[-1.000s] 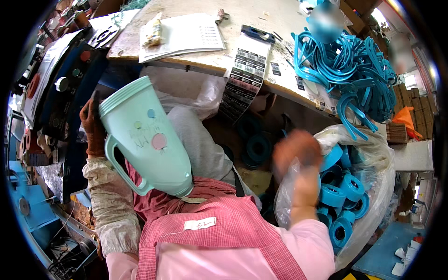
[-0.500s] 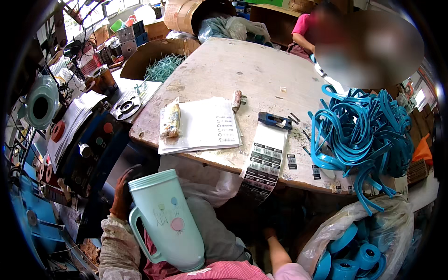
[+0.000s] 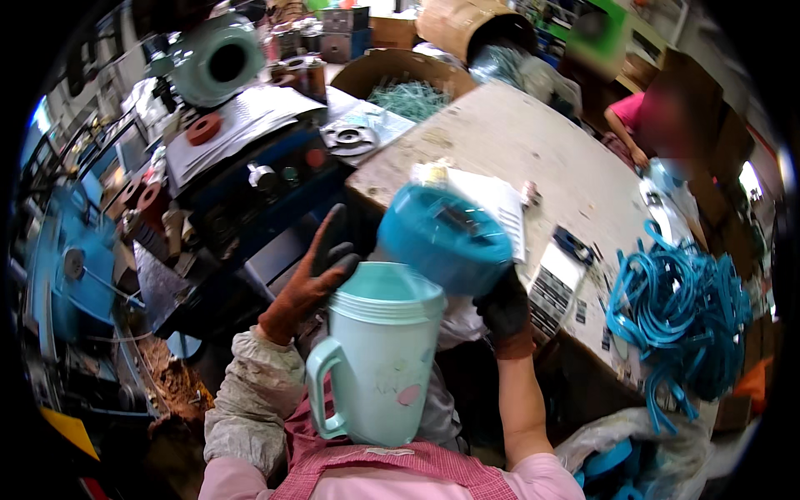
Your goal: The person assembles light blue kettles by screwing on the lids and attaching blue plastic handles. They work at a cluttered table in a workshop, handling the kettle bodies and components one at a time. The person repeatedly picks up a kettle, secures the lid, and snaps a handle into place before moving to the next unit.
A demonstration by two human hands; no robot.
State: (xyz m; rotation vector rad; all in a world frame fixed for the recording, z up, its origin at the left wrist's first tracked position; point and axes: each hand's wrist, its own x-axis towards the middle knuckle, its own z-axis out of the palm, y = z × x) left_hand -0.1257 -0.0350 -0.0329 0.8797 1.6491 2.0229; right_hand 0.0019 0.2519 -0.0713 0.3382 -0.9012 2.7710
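Note:
A mint-green pitcher (image 3: pixel 383 358) with a ribbed rim, a side handle and a small printed picture stands upright on my lap against my apron, its mouth uncovered. Gloved in orange with dark fingertips, my left hand (image 3: pixel 302 287) is open, fingers spread, just left of the rim; whether the nearest fingers touch it is unclear. My right hand (image 3: pixel 507 315), in a dark glove, grips a round blue lid (image 3: pixel 446 237) by its lower right side. The lid is tilted and slightly blurred, above and beyond the pitcher's mouth.
Across the table (image 3: pixel 467 125) lie papers (image 3: pixel 492 200), a label strip (image 3: pixel 554 287) and a heap of blue strap-like handles (image 3: pixel 679 308). A plastic bag of blue lids (image 3: pixel 612 467) stands at lower right. A dark machine (image 3: pixel 267 179) stands left; a co-worker (image 3: pixel 642 125) sits at the far right.
My right hand has come up from below the table holding the blue lid. My left hand has moved beside the pitcher's rim with spread fingers. The view has swung left, and the pitcher stands straighter.

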